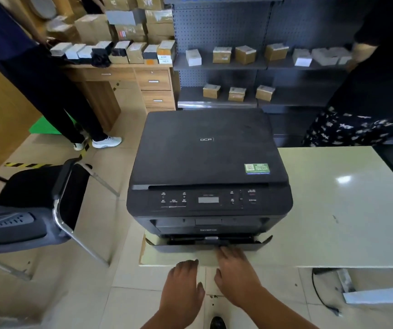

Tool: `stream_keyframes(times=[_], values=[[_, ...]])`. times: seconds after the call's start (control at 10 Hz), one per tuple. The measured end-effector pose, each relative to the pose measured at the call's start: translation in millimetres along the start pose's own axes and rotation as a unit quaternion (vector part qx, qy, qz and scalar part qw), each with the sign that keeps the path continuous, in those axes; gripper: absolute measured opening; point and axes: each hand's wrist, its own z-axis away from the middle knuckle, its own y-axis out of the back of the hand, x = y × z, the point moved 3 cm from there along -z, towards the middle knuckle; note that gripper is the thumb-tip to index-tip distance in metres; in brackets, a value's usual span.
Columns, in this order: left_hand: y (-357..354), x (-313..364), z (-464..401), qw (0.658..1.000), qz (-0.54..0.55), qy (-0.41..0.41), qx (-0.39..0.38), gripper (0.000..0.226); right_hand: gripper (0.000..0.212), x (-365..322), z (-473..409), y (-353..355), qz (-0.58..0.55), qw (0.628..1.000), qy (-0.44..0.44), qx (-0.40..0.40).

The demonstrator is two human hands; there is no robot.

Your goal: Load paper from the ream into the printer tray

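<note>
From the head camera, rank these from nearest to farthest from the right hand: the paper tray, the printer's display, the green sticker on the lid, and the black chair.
From the right hand:
1. Paper tray, at the fingertips, printer's bottom front.
2. Printer's display, above on the control panel.
3. Green sticker, lid's near right corner.
4. Black chair, far left on the floor.

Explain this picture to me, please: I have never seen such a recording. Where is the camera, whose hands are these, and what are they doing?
There is one picture, from a camera worn on a person's head, looking forward and down. The two bare hands at the bottom belong to that person. A black printer stands at the corner of a pale table. Its paper tray at the bottom front looks pulled out a little. The right hand reaches its fingertips to the tray's front edge; the left hand hovers open beside it, holding nothing. No paper is visible. A chair stands to the left.
</note>
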Motion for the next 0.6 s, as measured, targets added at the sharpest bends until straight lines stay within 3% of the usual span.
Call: stream_keyframes(times=[0.2,0.4,0.5,0.6], values=[[22,12,-43,1.0,-0.007,0.012,0.015,0.064,0.068,16,-15,5,-0.003,1.0,-0.001,-0.026],[14,11,-36,0.996,-0.053,-0.016,-0.067,0.075,0.078,23,-20,13,-0.001,0.999,-0.025,-0.032],[14,8,-25,0.995,-0.046,-0.022,-0.083,0.069,0.075,15,-16,15,-0.014,0.999,-0.025,-0.039],[31,6,-17,0.999,-0.02,-0.016,-0.028,0.058,0.059,19,-14,23,-0.114,0.992,-0.046,-0.034]])
